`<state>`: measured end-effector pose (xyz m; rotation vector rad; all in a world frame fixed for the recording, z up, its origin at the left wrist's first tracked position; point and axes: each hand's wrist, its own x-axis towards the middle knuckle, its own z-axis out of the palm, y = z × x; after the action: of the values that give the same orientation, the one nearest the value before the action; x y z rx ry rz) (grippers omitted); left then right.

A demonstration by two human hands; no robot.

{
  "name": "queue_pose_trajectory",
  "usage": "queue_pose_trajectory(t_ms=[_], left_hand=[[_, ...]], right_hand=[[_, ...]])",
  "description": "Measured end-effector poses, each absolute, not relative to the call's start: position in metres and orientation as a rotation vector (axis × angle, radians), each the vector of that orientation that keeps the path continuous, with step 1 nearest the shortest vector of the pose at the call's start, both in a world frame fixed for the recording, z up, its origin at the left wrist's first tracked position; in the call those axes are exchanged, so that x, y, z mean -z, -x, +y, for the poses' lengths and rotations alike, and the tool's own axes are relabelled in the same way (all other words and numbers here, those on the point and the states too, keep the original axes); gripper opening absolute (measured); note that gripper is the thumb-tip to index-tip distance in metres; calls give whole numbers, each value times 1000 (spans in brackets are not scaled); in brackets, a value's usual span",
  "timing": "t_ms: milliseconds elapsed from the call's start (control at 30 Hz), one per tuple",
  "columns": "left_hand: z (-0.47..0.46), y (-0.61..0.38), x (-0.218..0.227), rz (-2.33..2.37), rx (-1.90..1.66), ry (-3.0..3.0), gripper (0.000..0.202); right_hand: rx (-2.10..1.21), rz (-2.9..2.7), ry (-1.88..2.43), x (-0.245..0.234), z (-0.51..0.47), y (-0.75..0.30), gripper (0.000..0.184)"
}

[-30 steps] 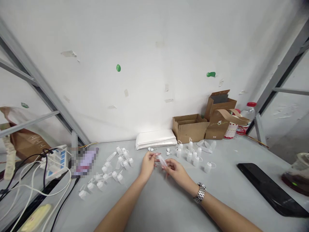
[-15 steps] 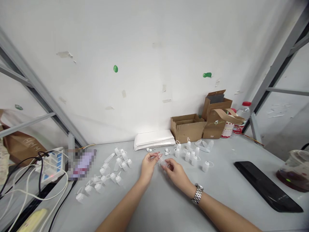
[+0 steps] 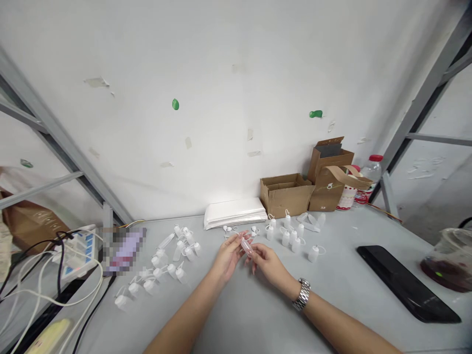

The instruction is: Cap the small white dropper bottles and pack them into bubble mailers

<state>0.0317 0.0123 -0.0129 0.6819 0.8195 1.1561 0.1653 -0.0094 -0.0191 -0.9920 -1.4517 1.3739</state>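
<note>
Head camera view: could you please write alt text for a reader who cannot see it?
The left hand and right hand hold a small translucent plastic bottle over a grey table. Small white bottles with looped tethers sit on both sides, near a cardboard box by the wall.

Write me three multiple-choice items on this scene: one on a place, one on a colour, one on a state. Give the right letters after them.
1. Which wrist wears the silver metal link wristwatch?
A) Left
B) Right
C) Neither

2. What colour is the cap on the clear plastic bottle by the wall?
A) Blue
B) Red
C) Green

3. What state is the clear plastic tube in?
A) Lying flat on the grey tabletop
B) Inside the brown cardboard box
C) Held up between the left hand and right hand

Answers:
1. B, the watch sits on the right wrist.
2. B, the red cap tops the bottle.
3. C, both hands hold it clear of the tabletop.
</note>
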Motion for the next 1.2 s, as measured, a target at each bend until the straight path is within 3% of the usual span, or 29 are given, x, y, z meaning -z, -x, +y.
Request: queue_pose_trajectory(t_ms=[167,333,633,900,1033,1200], left_hand=[[14,-32,14,765,-1111,-691,23],[14,-30,17,795,-1081,-719,25],[11,-32,16,794,-1117,-764,30],[4,-38,7,841,-1156,-728,32],[-2,-43,5,849,-1233,-749,30],[1,-41,8,828,-1174,-709,31]], right_hand=[[-1585,-1293,868,19,-6,-165,34],[-1457,-1309,978,22,-6,-165,36],[-471,-1810,1244,22,-18,-169,18],[3,-2003,1255,18,-23,-166,21],[-175,-1904,1255,20,-26,-163,21],[-994,-1532,1164,15,-15,-163,31]])
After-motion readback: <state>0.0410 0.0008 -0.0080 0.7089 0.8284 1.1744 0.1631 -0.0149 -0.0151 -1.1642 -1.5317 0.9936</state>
